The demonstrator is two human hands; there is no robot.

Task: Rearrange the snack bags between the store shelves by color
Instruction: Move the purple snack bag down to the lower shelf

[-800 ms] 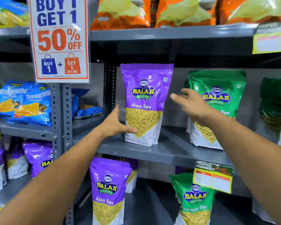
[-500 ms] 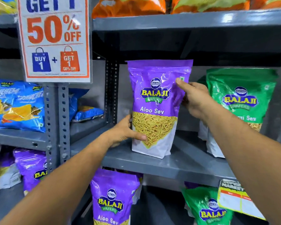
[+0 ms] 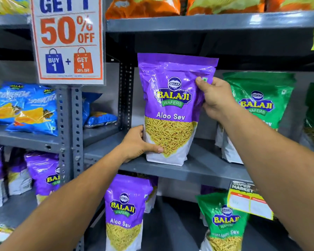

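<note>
A purple Aloo Sev bag (image 3: 172, 105) stands upright at the left of the grey middle shelf (image 3: 203, 169). My left hand (image 3: 138, 144) grips its lower left corner, thumb across the front. My right hand (image 3: 214, 98) holds its upper right edge. A green bag (image 3: 257, 105) stands to the right on the same shelf. On the shelf below stand another purple bag (image 3: 125, 211) and a green bag (image 3: 223, 223).
A "50% off" sign (image 3: 67, 40) hangs on the grey upright post (image 3: 71, 127). Blue chip bags (image 3: 25, 109) lie on the left unit, more purple bags (image 3: 42, 174) beneath them. Orange bags (image 3: 143, 6) fill the top shelf. A price tag (image 3: 248, 201) hangs on the shelf edge.
Both hands, open and reaching before, have closed on the purple bag: left at its bottom corner, right at its upper edge. The camera has moved closer.
</note>
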